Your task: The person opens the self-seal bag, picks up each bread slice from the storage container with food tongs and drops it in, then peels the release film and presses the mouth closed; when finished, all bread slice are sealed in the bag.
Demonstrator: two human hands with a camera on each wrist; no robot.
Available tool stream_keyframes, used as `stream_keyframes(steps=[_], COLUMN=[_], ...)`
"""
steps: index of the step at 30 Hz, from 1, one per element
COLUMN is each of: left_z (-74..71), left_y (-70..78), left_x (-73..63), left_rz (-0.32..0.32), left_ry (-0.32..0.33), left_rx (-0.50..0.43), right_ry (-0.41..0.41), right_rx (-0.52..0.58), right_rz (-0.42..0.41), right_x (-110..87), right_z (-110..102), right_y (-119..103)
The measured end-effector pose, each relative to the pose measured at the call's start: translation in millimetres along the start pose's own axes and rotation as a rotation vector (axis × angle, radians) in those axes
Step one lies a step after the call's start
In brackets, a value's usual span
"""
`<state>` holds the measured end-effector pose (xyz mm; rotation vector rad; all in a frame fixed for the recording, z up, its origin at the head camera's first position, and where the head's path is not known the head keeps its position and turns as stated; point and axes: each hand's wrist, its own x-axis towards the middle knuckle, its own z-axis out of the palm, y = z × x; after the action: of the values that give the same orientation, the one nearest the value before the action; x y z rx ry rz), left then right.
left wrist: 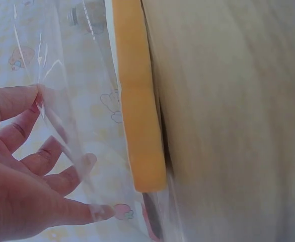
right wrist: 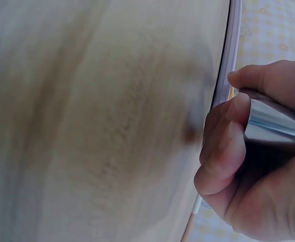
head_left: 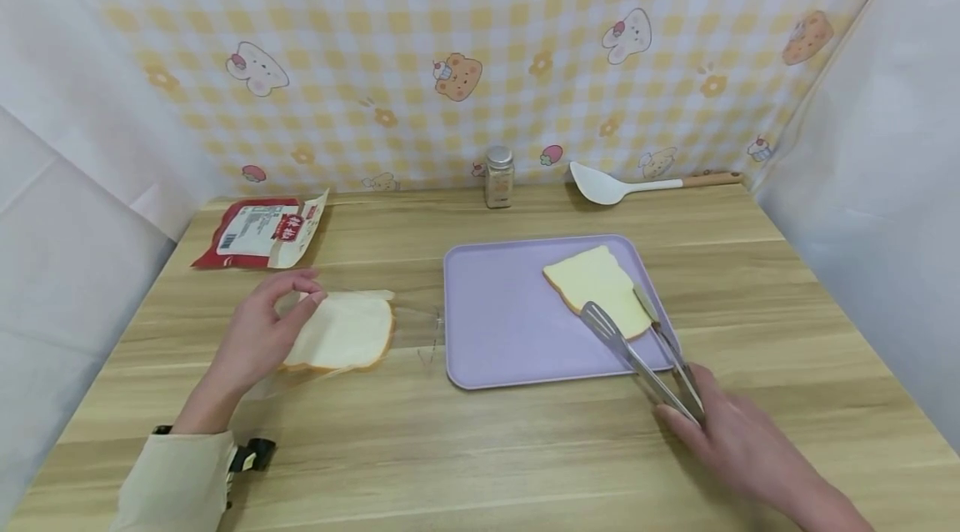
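Right hand (head_left: 742,436) around slotted metal tongs (head_left: 651,379)

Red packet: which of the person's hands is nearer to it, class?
Left. The left hand is just in front of the packet; the right hand is far off, by the purple tray.

1. the left hand (head_left: 258,336) hides one end of the bread (head_left: 352,332).
2. the left wrist view's top edge cuts off bread and clear film (left wrist: 67,60).
3. the right hand (head_left: 750,436) covers the end of the tongs (head_left: 642,369).
4. small print on the packet (head_left: 255,236) and jar (head_left: 499,182) is unreadable.
5. the table (right wrist: 87,126) is blurred in the right wrist view.
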<state>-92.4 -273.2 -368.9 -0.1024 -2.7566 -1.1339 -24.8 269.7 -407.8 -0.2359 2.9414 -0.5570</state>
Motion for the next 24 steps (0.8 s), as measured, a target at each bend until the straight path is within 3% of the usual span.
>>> stream_keyframes(steps=[5,15,24], left_z=[0.6,1.4,2.4], left_y=[-0.7,-1.2,1.0], left_x=[0.1,2.3,4.7], left_rz=[0.008,0.003,-0.003], left_ry=[0.002,-0.004,-0.006], left_rx=[-0.004,0.0,0.001], right_ry=[0.053,0.036,0.038], right_rx=[0.002,0.007,-0.02], right_rz=[-0.052,-0.005,-0.082], right_x=[2.1,0.5,-2.9], right_z=[4.9,0.5,-3.1], right_y=[1.6,1.7,2.5])
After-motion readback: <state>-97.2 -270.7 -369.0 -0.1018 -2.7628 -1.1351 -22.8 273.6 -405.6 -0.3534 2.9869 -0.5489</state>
